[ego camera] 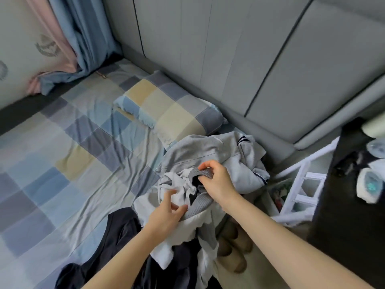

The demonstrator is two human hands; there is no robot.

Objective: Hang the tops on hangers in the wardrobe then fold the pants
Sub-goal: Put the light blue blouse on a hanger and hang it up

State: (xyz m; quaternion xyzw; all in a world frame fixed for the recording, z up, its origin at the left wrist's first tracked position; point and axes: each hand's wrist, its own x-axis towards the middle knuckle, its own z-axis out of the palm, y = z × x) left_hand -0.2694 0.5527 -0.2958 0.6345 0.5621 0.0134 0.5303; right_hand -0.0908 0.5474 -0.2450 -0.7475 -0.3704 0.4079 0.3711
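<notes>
Right hand [217, 180]: fingers curled round the grey ribbed collar [203, 174] of a grey-and-white top [187, 155], pinching the rib at its upper edge. Left hand [166, 213]: fingers loosely spread, touching the white fabric and the lower run of the same rib; I cannot tell whether it has a real grip. The top lies crumpled on the near right edge of the bed, on the checked sheet [68, 147], with a dark garment [120, 236] just below it, partly under the white cloth.

I judge the step in hand as finding the neck opening so the top can be lifted for hanging. To do it well, I would have the left hand take the collar opposite the right, then lift both together so the body falls free of the pile. Risk: the dark garment drags up with it.

Beyond: checked pillow [166, 107], padded grey headboard [229, 59], blue curtain [87, 38], white rack [302, 184] at right. No hanger or wardrobe in view.
</notes>
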